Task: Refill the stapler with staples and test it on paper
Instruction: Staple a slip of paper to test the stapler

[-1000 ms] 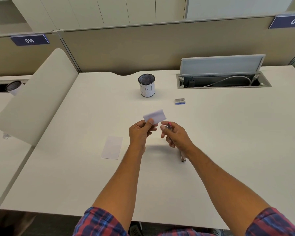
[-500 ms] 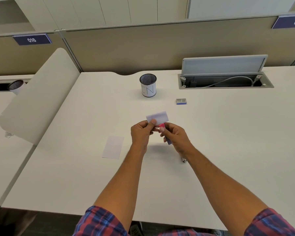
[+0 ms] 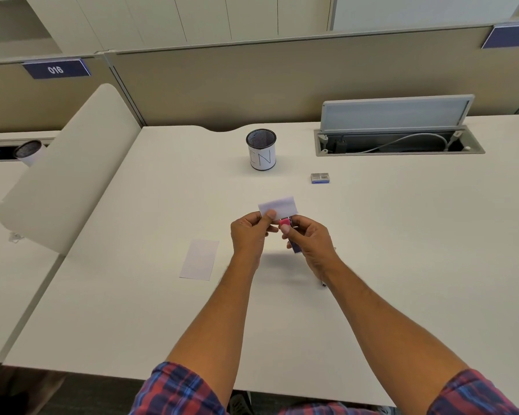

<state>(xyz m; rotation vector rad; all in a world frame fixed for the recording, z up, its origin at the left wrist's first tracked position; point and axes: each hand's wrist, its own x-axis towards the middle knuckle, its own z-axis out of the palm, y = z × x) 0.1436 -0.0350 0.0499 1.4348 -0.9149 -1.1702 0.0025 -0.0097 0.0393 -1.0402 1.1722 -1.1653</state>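
My left hand (image 3: 249, 235) pinches a small white paper slip (image 3: 279, 207) above the middle of the desk. My right hand (image 3: 309, 244) grips a small stapler (image 3: 286, 222) with a pink front and dark blue body, mostly hidden in the palm. The stapler's pink end sits at the lower edge of the slip. A small staple box (image 3: 320, 178), grey with a blue side, lies farther back to the right. A second white paper slip (image 3: 199, 259) lies flat on the desk to the left of my hands.
A mesh pen cup (image 3: 261, 150) with a white label stands at the back centre. An open cable tray (image 3: 399, 142) with a raised lid sits at the back right. A curved white divider (image 3: 63, 175) borders the desk's left side. A small dark object (image 3: 323, 283) peeks out beside my right wrist.
My right hand brought the stapler up from low over the desk to the edge of the paper slip. The pink front now shows at the slip. My left hand stayed about in place.
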